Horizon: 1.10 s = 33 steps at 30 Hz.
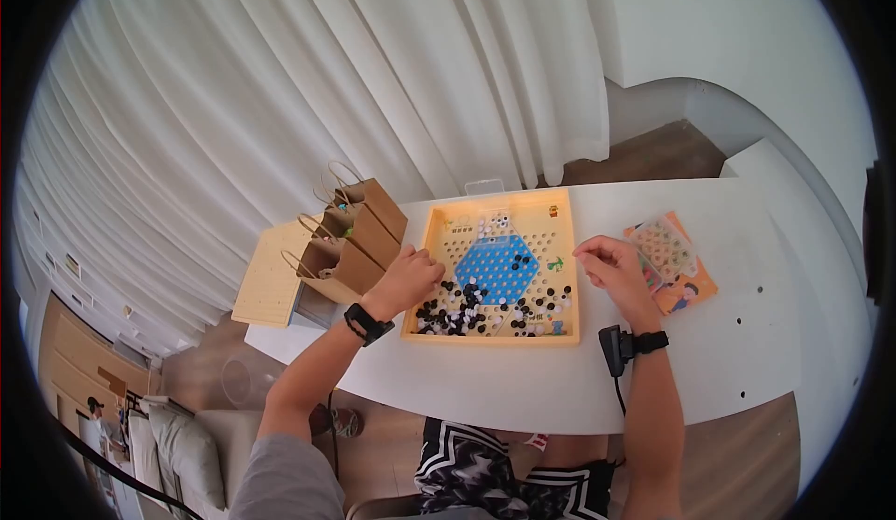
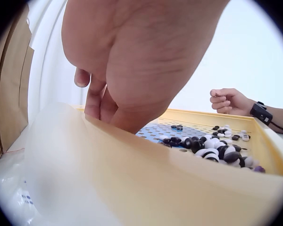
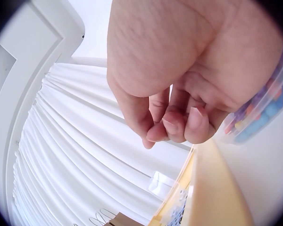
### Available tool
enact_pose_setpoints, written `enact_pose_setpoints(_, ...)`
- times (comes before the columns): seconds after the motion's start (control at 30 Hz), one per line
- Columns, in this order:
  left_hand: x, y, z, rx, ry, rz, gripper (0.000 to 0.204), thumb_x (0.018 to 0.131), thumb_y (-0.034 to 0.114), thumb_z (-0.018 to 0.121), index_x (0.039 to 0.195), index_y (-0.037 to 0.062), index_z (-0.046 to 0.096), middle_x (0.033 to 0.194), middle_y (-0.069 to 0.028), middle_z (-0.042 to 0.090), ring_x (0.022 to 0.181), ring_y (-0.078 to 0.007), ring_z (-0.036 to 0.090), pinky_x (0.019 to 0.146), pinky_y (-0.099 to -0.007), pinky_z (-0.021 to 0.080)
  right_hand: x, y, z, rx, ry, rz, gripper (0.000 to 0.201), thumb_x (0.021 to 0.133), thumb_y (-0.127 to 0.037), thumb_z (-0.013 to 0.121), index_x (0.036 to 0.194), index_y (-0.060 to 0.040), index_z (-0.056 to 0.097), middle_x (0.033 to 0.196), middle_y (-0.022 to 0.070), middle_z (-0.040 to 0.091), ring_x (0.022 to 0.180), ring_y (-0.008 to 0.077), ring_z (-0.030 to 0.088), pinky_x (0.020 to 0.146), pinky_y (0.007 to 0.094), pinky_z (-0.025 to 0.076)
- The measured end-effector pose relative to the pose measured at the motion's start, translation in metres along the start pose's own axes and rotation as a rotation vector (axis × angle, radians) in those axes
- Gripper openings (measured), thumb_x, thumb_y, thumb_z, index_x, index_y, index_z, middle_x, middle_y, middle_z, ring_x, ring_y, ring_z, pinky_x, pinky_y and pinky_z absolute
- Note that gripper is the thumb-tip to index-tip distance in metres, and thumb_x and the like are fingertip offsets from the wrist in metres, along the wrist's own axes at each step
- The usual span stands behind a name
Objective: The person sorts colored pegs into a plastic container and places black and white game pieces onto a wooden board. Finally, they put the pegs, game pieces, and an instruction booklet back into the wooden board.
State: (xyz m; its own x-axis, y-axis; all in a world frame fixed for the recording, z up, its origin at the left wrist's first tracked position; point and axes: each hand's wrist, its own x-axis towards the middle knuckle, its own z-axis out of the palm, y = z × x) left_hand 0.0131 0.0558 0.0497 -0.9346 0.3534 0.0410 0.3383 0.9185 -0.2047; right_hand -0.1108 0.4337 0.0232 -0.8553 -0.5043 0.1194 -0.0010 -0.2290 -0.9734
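The left hand [image 1: 408, 282] is at the left rim of a yellow game tray [image 1: 571, 277]; in the left wrist view its fingers [image 2: 95, 101] bend down behind the tray's wall, their tips hidden. Black and white pieces [image 1: 457, 313] lie heaped in the tray's lower left, with others scattered lower right. A blue hexagonal board [image 1: 499, 271] lies mid-tray with a few black pieces on it. Right of the tray the right hand [image 1: 616, 273] hangs raised, fingers curled in, thumb against the index finger; the right wrist view shows nothing between them.
Brown paper bags [image 1: 345, 263] stand left of the tray, beside a yellow board [image 1: 271, 277]. To the right, a clear box [image 1: 665, 247] with small pieces lies on an orange booklet [image 1: 695, 282]. A white curtain [image 1: 373, 81] hangs behind the white table [image 1: 523, 385].
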Motion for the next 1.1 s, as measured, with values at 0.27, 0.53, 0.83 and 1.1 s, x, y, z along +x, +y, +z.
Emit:
enact_pose_setpoints(0.27, -0.002, -0.004, 0.001, -0.065, -0.036, 0.003, 0.002, 0.089, 0.015, 0.068, 0.09, 0.0127, 0.069, 0.082, -0.004, 0.065, 0.096, -0.0233, 0.063, 0.092, -0.0386, 0.042, -0.002, -0.001, 0.001, -0.071, -0.018, -0.03, 0.01, 0.099, -0.008, 0.065, 0.1, 0.0001, 0.07, 0.074, -0.0056, 0.055, 0.062, 0.002, 0.043, 0.055, 0.0191, 0.033)
enact_pose_setpoints(0.53, -0.001, -0.012, -0.012, -0.285, -0.075, -0.026, 0.008, 0.088, 0.011, 0.068, 0.095, 0.0138, 0.071, 0.087, -0.0003, 0.068, 0.102, -0.022, 0.06, 0.093, -0.0393, 0.039, -0.002, -0.002, 0.001, -0.046, -0.013, -0.023, 0.011, 0.096, -0.009, 0.067, 0.099, 0.0001, 0.072, 0.074, -0.0036, 0.061, 0.062, 0.0021, 0.047, 0.054, 0.0191, 0.036)
enact_pose_setpoints(0.83, 0.001, -0.003, -0.018, 0.018, -0.013, 0.044, 0.003, 0.086, 0.015, 0.074, 0.088, 0.0138, 0.075, 0.085, 0.0018, 0.068, 0.097, -0.0184, 0.059, 0.09, -0.0363, 0.04, -0.001, 0.0, 0.001, -0.054, -0.005, -0.027, 0.011, 0.095, -0.009, 0.067, 0.099, 0.0, 0.073, 0.075, -0.0035, 0.062, 0.061, 0.0016, 0.048, 0.054, 0.0181, 0.036)
enact_pose_setpoints(1.1, -0.002, -0.003, -0.006, 0.114, 0.023, 0.072, 0.008, 0.088, 0.017, 0.072, 0.092, 0.0131, 0.077, 0.084, 0.0004, 0.069, 0.095, -0.0179, 0.059, 0.088, -0.035, 0.04, 0.0, 0.002, 0.0, -0.075, -0.008, -0.027, 0.011, 0.096, -0.009, 0.067, 0.099, -0.0002, 0.073, 0.075, -0.0035, 0.063, 0.062, 0.0014, 0.049, 0.054, 0.0184, 0.037)
